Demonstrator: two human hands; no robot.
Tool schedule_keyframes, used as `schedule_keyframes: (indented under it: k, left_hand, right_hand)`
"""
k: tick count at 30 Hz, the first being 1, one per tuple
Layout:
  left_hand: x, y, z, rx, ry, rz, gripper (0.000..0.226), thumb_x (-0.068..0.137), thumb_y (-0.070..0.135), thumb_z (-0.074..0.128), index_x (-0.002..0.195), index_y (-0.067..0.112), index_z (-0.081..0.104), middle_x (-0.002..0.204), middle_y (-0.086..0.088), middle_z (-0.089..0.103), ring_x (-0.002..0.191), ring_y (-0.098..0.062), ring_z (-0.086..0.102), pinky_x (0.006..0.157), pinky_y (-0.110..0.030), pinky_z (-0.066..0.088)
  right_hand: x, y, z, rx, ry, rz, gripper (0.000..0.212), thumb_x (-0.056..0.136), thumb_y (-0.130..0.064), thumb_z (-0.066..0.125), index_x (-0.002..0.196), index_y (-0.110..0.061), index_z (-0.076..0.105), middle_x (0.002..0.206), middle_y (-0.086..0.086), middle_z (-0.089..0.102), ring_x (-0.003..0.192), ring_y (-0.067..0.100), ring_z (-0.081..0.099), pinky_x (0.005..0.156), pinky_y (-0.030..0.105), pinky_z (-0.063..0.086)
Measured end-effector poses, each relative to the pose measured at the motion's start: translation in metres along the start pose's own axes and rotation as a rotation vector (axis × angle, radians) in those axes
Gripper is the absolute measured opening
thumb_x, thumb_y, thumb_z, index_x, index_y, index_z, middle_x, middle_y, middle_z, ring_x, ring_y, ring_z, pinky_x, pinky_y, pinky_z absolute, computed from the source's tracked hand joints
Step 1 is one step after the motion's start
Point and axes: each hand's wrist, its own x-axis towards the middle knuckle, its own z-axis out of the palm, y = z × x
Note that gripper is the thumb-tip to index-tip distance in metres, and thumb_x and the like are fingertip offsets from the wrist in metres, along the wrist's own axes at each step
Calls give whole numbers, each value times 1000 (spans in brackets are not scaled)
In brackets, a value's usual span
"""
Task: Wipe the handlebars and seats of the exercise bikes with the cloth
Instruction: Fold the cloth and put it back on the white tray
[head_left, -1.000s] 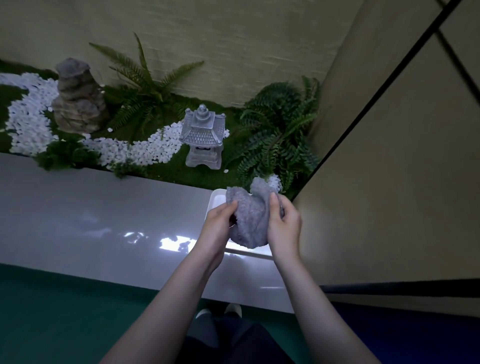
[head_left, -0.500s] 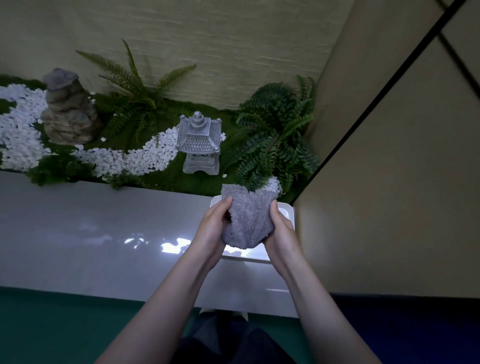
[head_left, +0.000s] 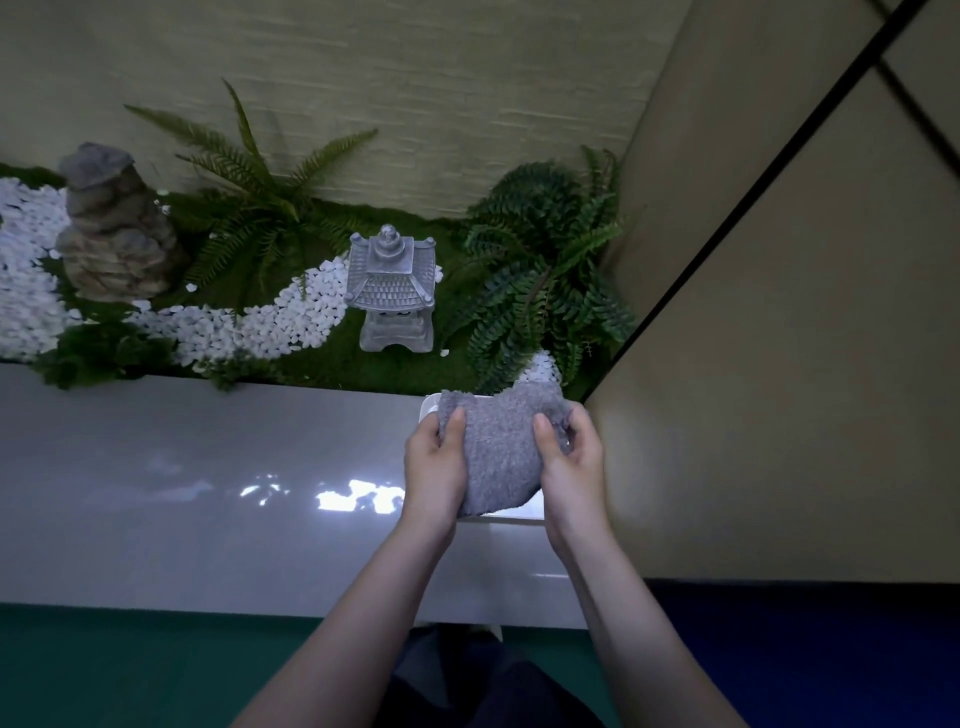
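Left hand (head_left: 434, 470) and right hand (head_left: 571, 467) each grip one side of the grey cloth (head_left: 498, 452), thumbs on top. The bunched cloth is held over a white tray (head_left: 428, 402) on the glossy bench (head_left: 208, 493). Behind the bench are a stone lantern (head_left: 392, 291), ferns (head_left: 540, 270) and white pebbles (head_left: 270, 322).
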Motion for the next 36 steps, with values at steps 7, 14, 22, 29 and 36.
schedule_keyframes:
  k: [7, 14, 22, 29, 36]
  left_hand:
    - [9, -2, -4, -10, -110, 115, 22, 98, 22, 51, 92, 3, 61, 83, -10, 68, 78, -19, 65, 69, -35, 51]
    - [23, -9, 11, -43, -255, 35, 22, 99, 22, 47, 105, 11, 65, 99, -11, 72, 93, -24, 69, 80, -37, 55]
    - [57, -47, 27, 23, -244, -22, 22, 100, 24, 47, 101, 11, 65, 99, -11, 72, 92, -22, 69, 78, -36, 55]
    - [94, -106, 32, 540, -57, 275, 23, 101, 26, 44, 88, 11, 55, 70, 3, 56, 66, -11, 51, 59, -29, 32]
    - [150, -179, 39, 881, -11, 318, 27, 102, 34, 35, 113, 17, 53, 79, -17, 66, 79, -37, 60, 61, -37, 41]
  right_hand:
    - [6, 15, -3, 389, -50, 496, 24, 98, -22, 48, 114, -8, 59, 111, 10, 67, 94, 16, 67, 76, 29, 53]
    - [16, 31, -14, 476, -152, 638, 61, 85, -59, 44, 122, -14, 60, 121, 8, 67, 112, 16, 63, 87, 32, 51]
    - [41, 76, -32, 268, 29, 408, 52, 82, -44, 61, 123, -12, 58, 115, 5, 70, 107, 19, 66, 78, 31, 56]
    - [75, 142, -34, -206, 55, 236, 9, 98, -29, 50, 104, -36, 50, 102, -18, 61, 88, -14, 59, 71, 8, 48]
    - [111, 218, -43, -595, 35, 220, 35, 99, -40, 40, 129, -21, 40, 95, -8, 56, 90, 11, 54, 77, 28, 43]
